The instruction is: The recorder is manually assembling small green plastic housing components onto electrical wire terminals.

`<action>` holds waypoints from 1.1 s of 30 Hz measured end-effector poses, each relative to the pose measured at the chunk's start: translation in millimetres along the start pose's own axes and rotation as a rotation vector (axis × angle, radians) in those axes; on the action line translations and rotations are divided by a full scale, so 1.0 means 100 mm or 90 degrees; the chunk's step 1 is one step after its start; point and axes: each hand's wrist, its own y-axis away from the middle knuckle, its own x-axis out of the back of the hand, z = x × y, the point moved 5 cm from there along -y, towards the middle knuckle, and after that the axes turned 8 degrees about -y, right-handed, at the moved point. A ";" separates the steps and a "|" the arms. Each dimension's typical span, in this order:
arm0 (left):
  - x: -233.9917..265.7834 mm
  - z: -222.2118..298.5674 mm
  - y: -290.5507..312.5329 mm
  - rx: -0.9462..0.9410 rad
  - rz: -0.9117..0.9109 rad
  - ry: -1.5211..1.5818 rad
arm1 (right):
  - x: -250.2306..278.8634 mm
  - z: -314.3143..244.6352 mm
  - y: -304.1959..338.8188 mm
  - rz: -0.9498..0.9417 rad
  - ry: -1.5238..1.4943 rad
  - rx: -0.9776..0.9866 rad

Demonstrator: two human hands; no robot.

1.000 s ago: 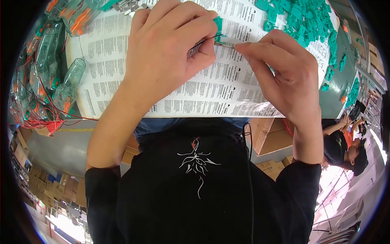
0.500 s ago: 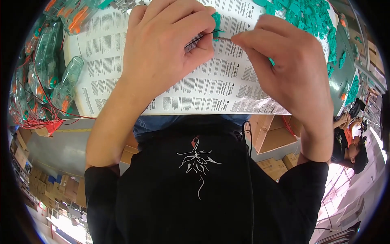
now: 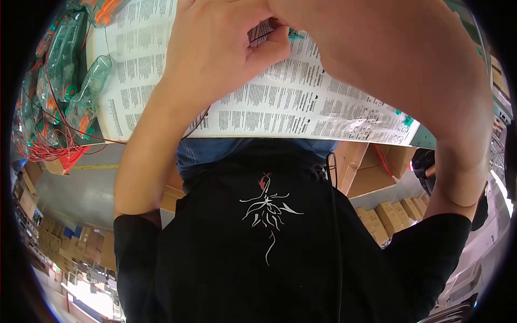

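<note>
My left hand (image 3: 212,54) is over the printed paper sheet (image 3: 258,116), fingers curled and thumb pressed in. A thin black wire (image 3: 260,37) runs through that grip. Just beyond the thumb tip shows a small green plastic piece (image 3: 295,34); whether it is held or lies on the paper I cannot tell. My right hand (image 3: 328,24) reaches across at the top edge, close against the left. Its fingers are hidden or out of the picture, so what they hold does not show.
Clear greenish plastic housings (image 3: 62,59) with orange parts crowd the left side. Red wires (image 3: 51,149) hang in a tangle below them. A few green pieces (image 3: 406,119) lie near the sheet's right corner. Below the table edge stands an open cardboard box (image 3: 377,172).
My right hand has swung up and inward to meet the left, its forearm now covering the pile of green parts. The left hand keeps its pinch, and the view has shifted slightly.
</note>
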 end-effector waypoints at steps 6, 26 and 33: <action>-0.17 -0.19 0.02 -0.039 -0.066 0.000 | 0.04 0.52 0.09 0.066 -0.081 -0.055; 0.02 0.05 -0.08 -0.004 0.040 0.012 | -0.37 -0.47 0.06 0.211 -0.217 -0.054; 0.10 0.12 -0.17 0.072 -0.070 0.058 | -0.26 -0.75 0.04 0.213 -0.026 0.049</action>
